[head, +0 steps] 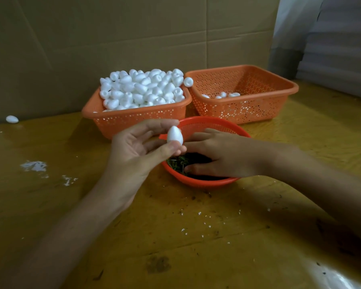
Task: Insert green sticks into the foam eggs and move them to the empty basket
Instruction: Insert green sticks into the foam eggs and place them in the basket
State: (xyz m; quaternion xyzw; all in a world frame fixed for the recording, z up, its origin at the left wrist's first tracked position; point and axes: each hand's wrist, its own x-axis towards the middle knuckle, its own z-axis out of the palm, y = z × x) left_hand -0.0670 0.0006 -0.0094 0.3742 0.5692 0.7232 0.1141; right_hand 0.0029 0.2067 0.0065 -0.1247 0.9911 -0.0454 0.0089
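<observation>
My left hand (138, 151) holds one white foam egg (174, 135) upright between thumb and fingers, just left of a round orange bowl (208, 181). Green sticks (176, 163) lie in that bowl. My right hand (215, 155) reaches down into the bowl, fingers spread over the sticks; whether it grips any is hidden. Behind stands an orange basket (133, 119) heaped with foam eggs (143, 88). To its right a second orange basket (246, 109) holds a few eggs (223, 94) at its bottom.
The wooden table (196, 236) carries white foam crumbs (34, 165) and dark specks. A loose foam egg (12, 119) lies at the far left by the cardboard wall (113, 38). Stacked grey material (338, 49) stands at the back right.
</observation>
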